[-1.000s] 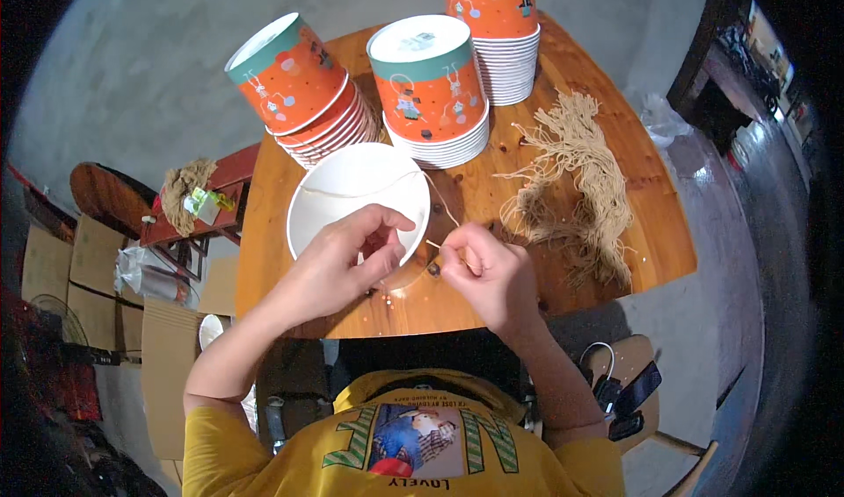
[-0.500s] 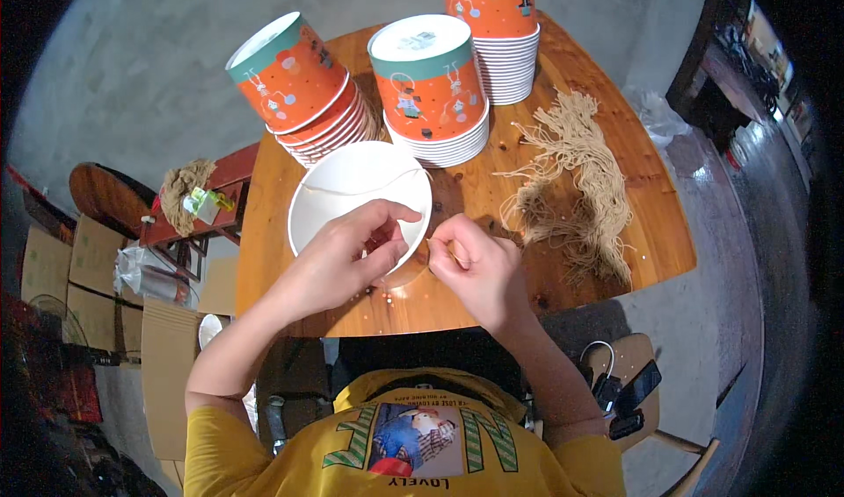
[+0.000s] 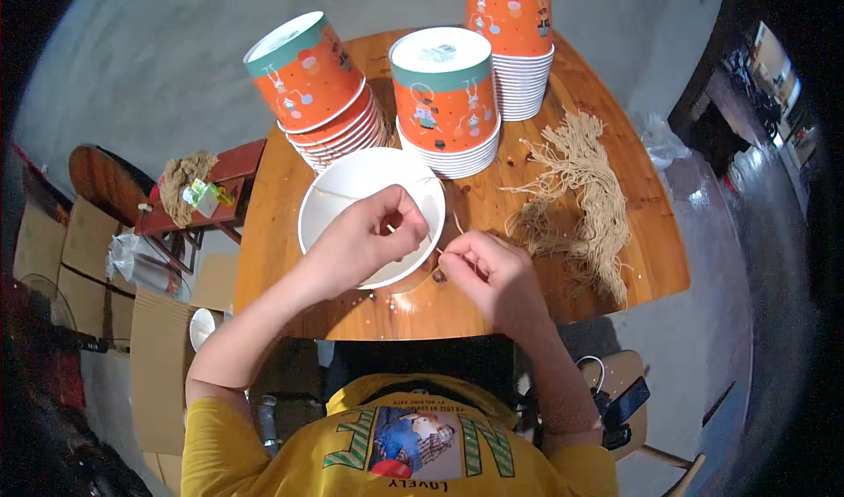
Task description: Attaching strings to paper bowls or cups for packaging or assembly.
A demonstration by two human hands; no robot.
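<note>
**White bowl, tan string, both hands pinching**

Tan string runs taut between the two hands, just over the near rim of an empty white paper bowl lying mouth-up on the round wooden table. The left hand rests over the bowl, its fingertips pressed together on one end of the strand; the right hand sits just beside the rim, fingers closed on the other end. The strand's long axis lies roughly left to right, sloping slightly down toward the right hand — too thin to show more. A second thin line crosses the bowl's far side.

By my reading the work is in its early part: only this one bowl is out, while three stacks of orange printed cups stand upside down behind it and a heap of loose cords — well apart to the right — waits uncut and unsorted.
</note>
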